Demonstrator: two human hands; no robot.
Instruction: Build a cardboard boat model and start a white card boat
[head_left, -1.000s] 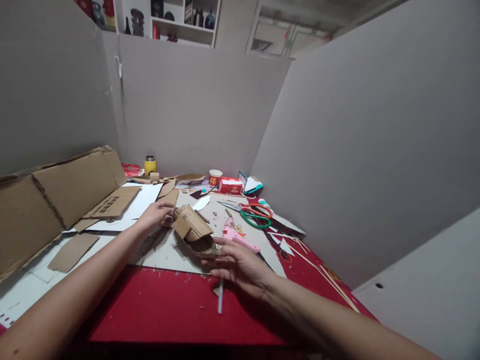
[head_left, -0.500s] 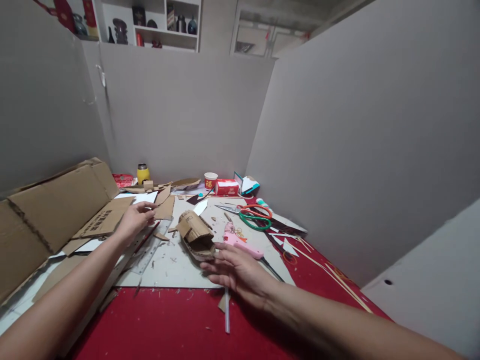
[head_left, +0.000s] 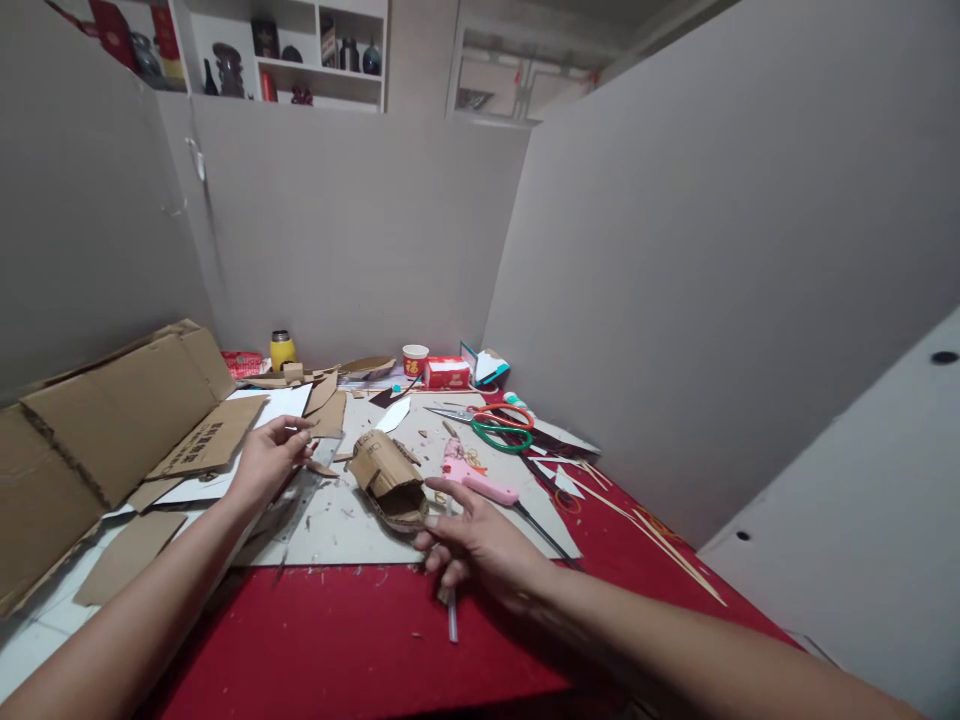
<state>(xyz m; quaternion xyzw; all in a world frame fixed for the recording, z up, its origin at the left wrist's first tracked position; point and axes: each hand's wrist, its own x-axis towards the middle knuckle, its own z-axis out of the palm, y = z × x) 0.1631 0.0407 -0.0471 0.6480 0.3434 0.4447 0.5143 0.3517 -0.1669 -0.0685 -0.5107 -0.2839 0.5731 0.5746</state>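
Note:
A small curved cardboard model [head_left: 386, 475] lies on a pale cutting board [head_left: 337, 535] in the middle of the red table. My right hand [head_left: 472, 540] is just behind it, index finger stretched to the model's near end, the other fingers loosely bent and apart over a clear glue stick [head_left: 452, 622]. My left hand [head_left: 266, 460] hovers left of the model above a transparent ruler [head_left: 300, 500], fingers loosely extended with nothing visible in them. A pink glue gun [head_left: 472, 478] rests right of the model.
Scissors with green and orange handles [head_left: 499, 425] lie behind the glue gun. Large cardboard sheets [head_left: 112, 410] lean at the left. A yellow bottle [head_left: 282, 350], a red cup [head_left: 414, 360] and a red box [head_left: 446, 373] stand at the back. Thin wooden sticks [head_left: 675, 560] lie at the right. Grey partitions surround the table.
My left hand has let go of the model and drawn away to the left over the ruler. My right hand stayed by the model's near end and curled its lower fingers.

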